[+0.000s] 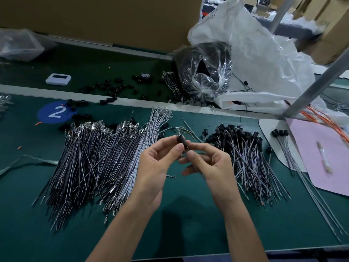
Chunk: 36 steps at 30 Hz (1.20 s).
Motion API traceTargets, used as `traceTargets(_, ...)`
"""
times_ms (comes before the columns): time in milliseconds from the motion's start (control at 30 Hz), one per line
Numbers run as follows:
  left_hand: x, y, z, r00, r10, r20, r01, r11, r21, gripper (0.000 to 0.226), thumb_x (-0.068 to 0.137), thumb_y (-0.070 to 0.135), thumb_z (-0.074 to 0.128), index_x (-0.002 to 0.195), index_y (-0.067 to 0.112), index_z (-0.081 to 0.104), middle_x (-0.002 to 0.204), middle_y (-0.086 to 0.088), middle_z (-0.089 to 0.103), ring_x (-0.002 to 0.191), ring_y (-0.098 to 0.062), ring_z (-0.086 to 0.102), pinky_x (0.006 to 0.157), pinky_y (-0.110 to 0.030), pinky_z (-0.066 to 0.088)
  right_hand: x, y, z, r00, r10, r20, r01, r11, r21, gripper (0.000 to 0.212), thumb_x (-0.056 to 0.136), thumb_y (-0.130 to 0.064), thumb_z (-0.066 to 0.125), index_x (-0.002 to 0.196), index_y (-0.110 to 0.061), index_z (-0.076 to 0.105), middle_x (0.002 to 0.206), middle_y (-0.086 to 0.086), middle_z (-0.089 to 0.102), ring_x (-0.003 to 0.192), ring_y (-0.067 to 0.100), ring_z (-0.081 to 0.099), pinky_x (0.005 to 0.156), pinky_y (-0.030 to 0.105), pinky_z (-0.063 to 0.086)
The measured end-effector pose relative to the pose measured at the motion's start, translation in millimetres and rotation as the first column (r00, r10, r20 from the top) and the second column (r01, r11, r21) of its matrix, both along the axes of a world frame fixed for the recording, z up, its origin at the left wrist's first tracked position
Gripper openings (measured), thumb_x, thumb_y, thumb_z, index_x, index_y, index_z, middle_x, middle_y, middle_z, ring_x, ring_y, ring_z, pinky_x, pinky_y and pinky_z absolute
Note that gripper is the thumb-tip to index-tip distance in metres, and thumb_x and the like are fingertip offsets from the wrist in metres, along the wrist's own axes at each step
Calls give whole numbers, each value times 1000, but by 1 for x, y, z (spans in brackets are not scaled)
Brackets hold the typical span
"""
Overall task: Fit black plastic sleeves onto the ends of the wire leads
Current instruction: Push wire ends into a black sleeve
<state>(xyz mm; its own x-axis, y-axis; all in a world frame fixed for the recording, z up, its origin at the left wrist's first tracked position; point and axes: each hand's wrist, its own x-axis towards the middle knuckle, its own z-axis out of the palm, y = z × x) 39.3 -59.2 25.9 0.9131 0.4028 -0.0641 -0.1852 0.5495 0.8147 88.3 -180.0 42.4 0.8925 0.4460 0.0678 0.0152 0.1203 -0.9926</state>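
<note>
My left hand (157, 163) and my right hand (205, 163) meet above the green table, both pinching a small black plastic sleeve (182, 141) between thumb and fingertips. Whether a wire lead sits in the sleeve is hidden by my fingers. A large heap of bare wire leads (94, 159) with metal terminals lies to the left. To the right lies a pile of leads with black sleeves fitted (243, 148). Loose black sleeves (111, 89) are scattered at the back of the table.
A clear bag of black parts (204, 70) and a big white plastic bag (264, 59) sit at the back right. A pink sheet (321, 157) with a pen lies far right. A slanted metal post (313, 87) crosses on the right. A white device (58, 79) rests back left.
</note>
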Motion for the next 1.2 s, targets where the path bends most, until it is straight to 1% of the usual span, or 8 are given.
traceTargets(100,0,-3,-1,999,44,13,-45,998,45,23,70,17,72,93,14,74,95,-8,76,88,-11,72,75,-16,52,-1,-3,-2,998,-49,38,51,996,-69,8,86,1,66,87,-6,71,74,13,74,64,21,71,56,24,55)
traceTargets(200,0,-5,-1,997,71,21,-71,997,30,22,70,17,72,93,14,73,95,-6,76,87,-8,71,73,-13,51,-1,-5,-5,993,-80,84,90,987,-132,10,87,0,67,80,-7,71,72,11,74,63,24,72,58,25,57)
traceTargets(333,2,-6,-1,997,72,12,-73,996,51,27,69,21,73,96,14,72,96,-6,76,89,-8,70,75,-15,51,-3,-9,-8,984,-91,156,119,976,-182,12,86,-4,70,79,-12,73,73,6,74,67,23,72,65,31,59)
traceTargets(467,1,-7,2,999,50,7,-51,996,75,30,72,20,72,101,16,74,98,-7,76,90,-8,69,79,-17,52,-4,-8,-11,972,-110,206,157,961,-227,15,86,-4,71,78,-17,72,69,2,73,63,18,70,64,27,57)
traceTargets(667,1,-14,1,999,30,-21,-27,992,124,19,82,4,69,97,16,76,95,-8,76,91,-13,71,76,-18,53,-8,-2,-12,965,-165,203,198,967,-158,13,89,-5,68,78,-12,72,65,0,71,58,9,64,61,18,51)
traceTargets(900,0,-6,7,995,98,4,-98,991,96,29,66,38,76,91,25,78,96,-1,75,90,-11,66,78,-20,52,-10,0,-13,968,-177,177,203,969,-141,17,87,-2,69,77,-15,72,65,4,71,59,13,66,61,19,52)
traceTargets(1100,2,1,7,996,94,-10,-92,986,140,21,68,31,75,88,28,80,98,2,76,93,-7,68,78,-18,52,-13,-1,-15,975,-159,157,182,973,-145,16,87,-2,69,76,-13,72,65,5,72,58,13,65,61,18,51)
traceTargets(1200,1,5,7,999,42,-10,-40,988,147,25,67,33,76,90,28,80,100,3,76,95,-6,67,77,-17,51,-15,0,-16,979,-156,133,174,976,-132,16,87,-1,69,76,-12,72,66,6,72,58,13,66,62,19,52)
